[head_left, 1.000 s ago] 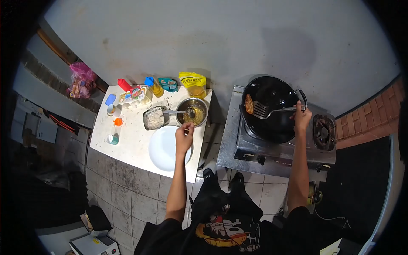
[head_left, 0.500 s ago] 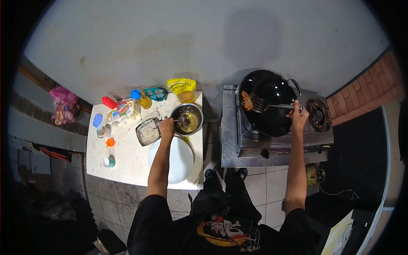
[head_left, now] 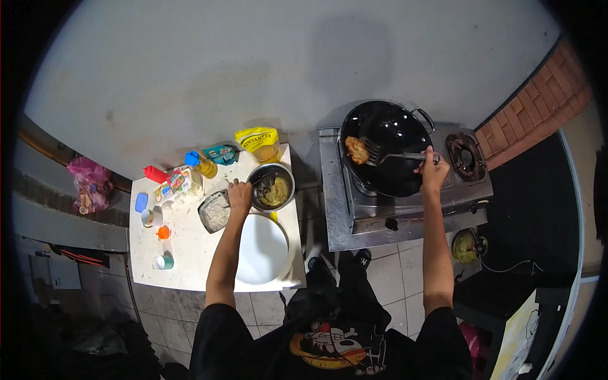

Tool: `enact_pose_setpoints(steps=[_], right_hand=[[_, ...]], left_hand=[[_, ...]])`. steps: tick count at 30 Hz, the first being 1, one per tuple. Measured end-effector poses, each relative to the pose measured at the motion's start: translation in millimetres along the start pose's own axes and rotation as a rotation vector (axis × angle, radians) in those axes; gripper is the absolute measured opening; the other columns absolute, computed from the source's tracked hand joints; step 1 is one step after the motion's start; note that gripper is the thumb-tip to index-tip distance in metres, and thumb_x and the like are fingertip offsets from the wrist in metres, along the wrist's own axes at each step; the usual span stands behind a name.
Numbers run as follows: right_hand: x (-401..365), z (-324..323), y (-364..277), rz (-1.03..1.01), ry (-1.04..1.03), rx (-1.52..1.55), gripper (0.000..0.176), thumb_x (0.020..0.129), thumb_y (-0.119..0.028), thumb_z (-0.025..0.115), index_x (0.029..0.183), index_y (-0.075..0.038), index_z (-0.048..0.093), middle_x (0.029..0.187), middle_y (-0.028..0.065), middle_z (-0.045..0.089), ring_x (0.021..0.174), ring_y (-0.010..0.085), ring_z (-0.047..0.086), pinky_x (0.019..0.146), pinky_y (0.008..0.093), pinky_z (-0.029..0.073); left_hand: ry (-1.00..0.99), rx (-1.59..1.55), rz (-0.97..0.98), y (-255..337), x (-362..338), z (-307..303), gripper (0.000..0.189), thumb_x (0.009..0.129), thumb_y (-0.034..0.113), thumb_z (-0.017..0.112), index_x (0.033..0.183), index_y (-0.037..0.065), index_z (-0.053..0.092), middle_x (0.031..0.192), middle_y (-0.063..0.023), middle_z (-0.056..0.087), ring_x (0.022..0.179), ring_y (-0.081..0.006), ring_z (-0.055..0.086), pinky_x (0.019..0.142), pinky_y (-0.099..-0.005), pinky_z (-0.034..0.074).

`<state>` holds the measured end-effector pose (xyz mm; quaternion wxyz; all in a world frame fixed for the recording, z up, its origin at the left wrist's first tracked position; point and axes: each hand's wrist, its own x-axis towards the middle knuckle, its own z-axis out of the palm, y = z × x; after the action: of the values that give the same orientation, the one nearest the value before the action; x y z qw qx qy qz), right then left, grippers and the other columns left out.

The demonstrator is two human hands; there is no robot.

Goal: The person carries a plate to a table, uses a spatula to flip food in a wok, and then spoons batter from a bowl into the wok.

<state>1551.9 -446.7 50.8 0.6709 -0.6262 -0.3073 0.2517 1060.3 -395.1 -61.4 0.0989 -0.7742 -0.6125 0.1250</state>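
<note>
My right hand (head_left: 433, 170) is closed round the handle of a slotted metal spatula (head_left: 392, 156). Its slotted end sits under or against a golden-brown fried piece (head_left: 356, 150) at the left side of the black wok (head_left: 399, 180). On the table, my left hand (head_left: 240, 196) lies between a tray of white flour (head_left: 214, 212) and a metal bowl (head_left: 291, 180), its fingers slightly apart near the bowl's rim. Yellowish batter (head_left: 275, 192) and a dark utensil (head_left: 265, 185), perhaps a spoon, are in the bowl; its handle is hard to make out.
A white round lid or plate (head_left: 262, 250) is at the table's front. Behind stand a yellow oil pouch (head_left: 259, 144), a blue-capped bottle (head_left: 207, 166), a red squeeze bottle (head_left: 154, 173) and an egg pack (head_left: 183, 183). The stove's second burner (head_left: 465, 154) is right of the wok.
The view has shifted slightly. My left hand's grip on the utensil in the bowl has loosened, and its fingers are spread more. My right hand still holds the spatula against the fried piece.
</note>
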Motion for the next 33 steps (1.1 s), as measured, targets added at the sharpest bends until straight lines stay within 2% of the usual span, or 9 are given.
enact_pose_setpoints(steps=[3, 4, 7, 10, 14, 20, 25, 29, 33], right_hand=[[-12.2, 0.2, -8.5, -0.104, 0.005, -0.027, 0.031, 0.091, -0.023, 0.059, 0.078, 0.005, 0.060, 0.050, 0.0019, 0.048, 0.040, 0.0060, 0.044, 0.037, 0.0231, 0.045], [-17.0, 0.5, -11.0, -0.099, -0.007, -0.021, 0.031, 0.091, -0.023, 0.059, 0.078, 0.005, 0.060, 0.050, 0.0019, 0.048, 0.040, 0.0060, 0.044, 0.037, 0.0231, 0.045], [-19.8, -1.6, -10.3, -0.137, 0.012, -0.066, 0.031, 0.092, -0.023, 0.057, 0.079, 0.005, 0.060, 0.050, 0.0013, 0.048, 0.041, 0.0051, 0.045, 0.038, 0.0227, 0.045], [-20.3, -4.5, -10.6, -0.138, 0.015, -0.087, 0.030, 0.092, -0.023, 0.057, 0.080, 0.005, 0.060, 0.050, 0.0007, 0.047, 0.041, 0.0047, 0.045, 0.039, 0.0230, 0.046], [-21.5, -4.7, -14.4, -0.136, 0.049, -0.084, 0.030, 0.092, -0.023, 0.057, 0.080, 0.005, 0.061, 0.050, 0.0005, 0.048, 0.041, 0.0048, 0.045, 0.039, 0.0232, 0.046], [-23.5, -0.4, -15.3, -0.153, 0.035, -0.071, 0.030, 0.092, -0.023, 0.058, 0.080, 0.005, 0.061, 0.051, 0.0010, 0.048, 0.041, 0.0052, 0.046, 0.039, 0.0234, 0.047], [-22.9, 3.2, -15.5, -0.151, 0.055, -0.098, 0.030, 0.092, -0.022, 0.058, 0.079, 0.005, 0.061, 0.050, 0.0015, 0.049, 0.040, 0.0056, 0.046, 0.039, 0.0238, 0.046], [-22.0, 4.0, -15.4, -0.163, 0.044, -0.094, 0.031, 0.092, -0.022, 0.058, 0.078, 0.005, 0.061, 0.050, 0.0014, 0.048, 0.040, 0.0056, 0.046, 0.039, 0.0238, 0.046], [-21.3, 4.6, -16.4, -0.169, 0.044, -0.112, 0.031, 0.092, -0.022, 0.058, 0.079, 0.006, 0.062, 0.050, 0.0015, 0.049, 0.041, 0.0054, 0.045, 0.039, 0.0240, 0.047]], left_hand=[[-0.030, -0.283, -0.205, 1.8, -0.1, -8.8, 0.013, 0.080, 0.013, 0.055, 0.084, 0.008, 0.066, 0.084, -0.0157, 0.066, 0.081, -0.0324, 0.067, 0.070, -0.0421, 0.054], [-0.034, -0.277, -0.218, 3.2, -2.5, -10.1, 0.013, 0.080, 0.013, 0.055, 0.084, 0.008, 0.066, 0.084, -0.0157, 0.066, 0.081, -0.0324, 0.067, 0.070, -0.0421, 0.054], [-0.136, -0.466, -0.345, 3.8, -1.0, -5.0, 0.016, 0.080, 0.012, 0.055, 0.088, 0.003, 0.065, 0.093, -0.0218, 0.065, 0.088, -0.0367, 0.065, 0.075, -0.0446, 0.053], [-0.121, -0.577, -0.483, 7.1, -3.0, 1.2, 0.017, 0.080, 0.012, 0.054, 0.089, 0.001, 0.064, 0.093, -0.0242, 0.065, 0.090, -0.0389, 0.064, 0.077, -0.0452, 0.052], [-0.118, -0.615, -0.502, 9.2, -6.7, 6.1, 0.018, 0.081, 0.012, 0.053, 0.089, 0.000, 0.063, 0.090, -0.0256, 0.064, 0.089, -0.0404, 0.063, 0.078, -0.0459, 0.051], [-0.019, -0.648, -0.499, 12.9, -13.1, 9.7, 0.023, 0.083, 0.012, 0.051, 0.100, -0.003, 0.050, 0.086, -0.0288, 0.063, 0.085, -0.0426, 0.062, 0.073, -0.0486, 0.051], [0.135, -0.577, -0.372, 32.1, -37.4, -8.4, 0.028, 0.080, 0.001, 0.052, 0.105, -0.002, 0.040, 0.096, -0.0270, 0.054, 0.076, -0.0432, 0.061, 0.065, -0.0475, 0.051], [0.137, -0.571, -0.284, 44.1, -50.6, -8.5, 0.038, 0.077, -0.004, 0.052, 0.113, -0.001, 0.039, 0.100, -0.0237, 0.051, 0.080, -0.0415, 0.060, 0.065, -0.0472, 0.050], [0.207, -0.607, -0.283, 51.8, -60.2, 5.8, 0.037, 0.078, -0.005, 0.049, 0.113, 0.000, 0.040, 0.101, -0.0226, 0.050, 0.082, -0.0409, 0.060, 0.065, -0.0472, 0.050]])
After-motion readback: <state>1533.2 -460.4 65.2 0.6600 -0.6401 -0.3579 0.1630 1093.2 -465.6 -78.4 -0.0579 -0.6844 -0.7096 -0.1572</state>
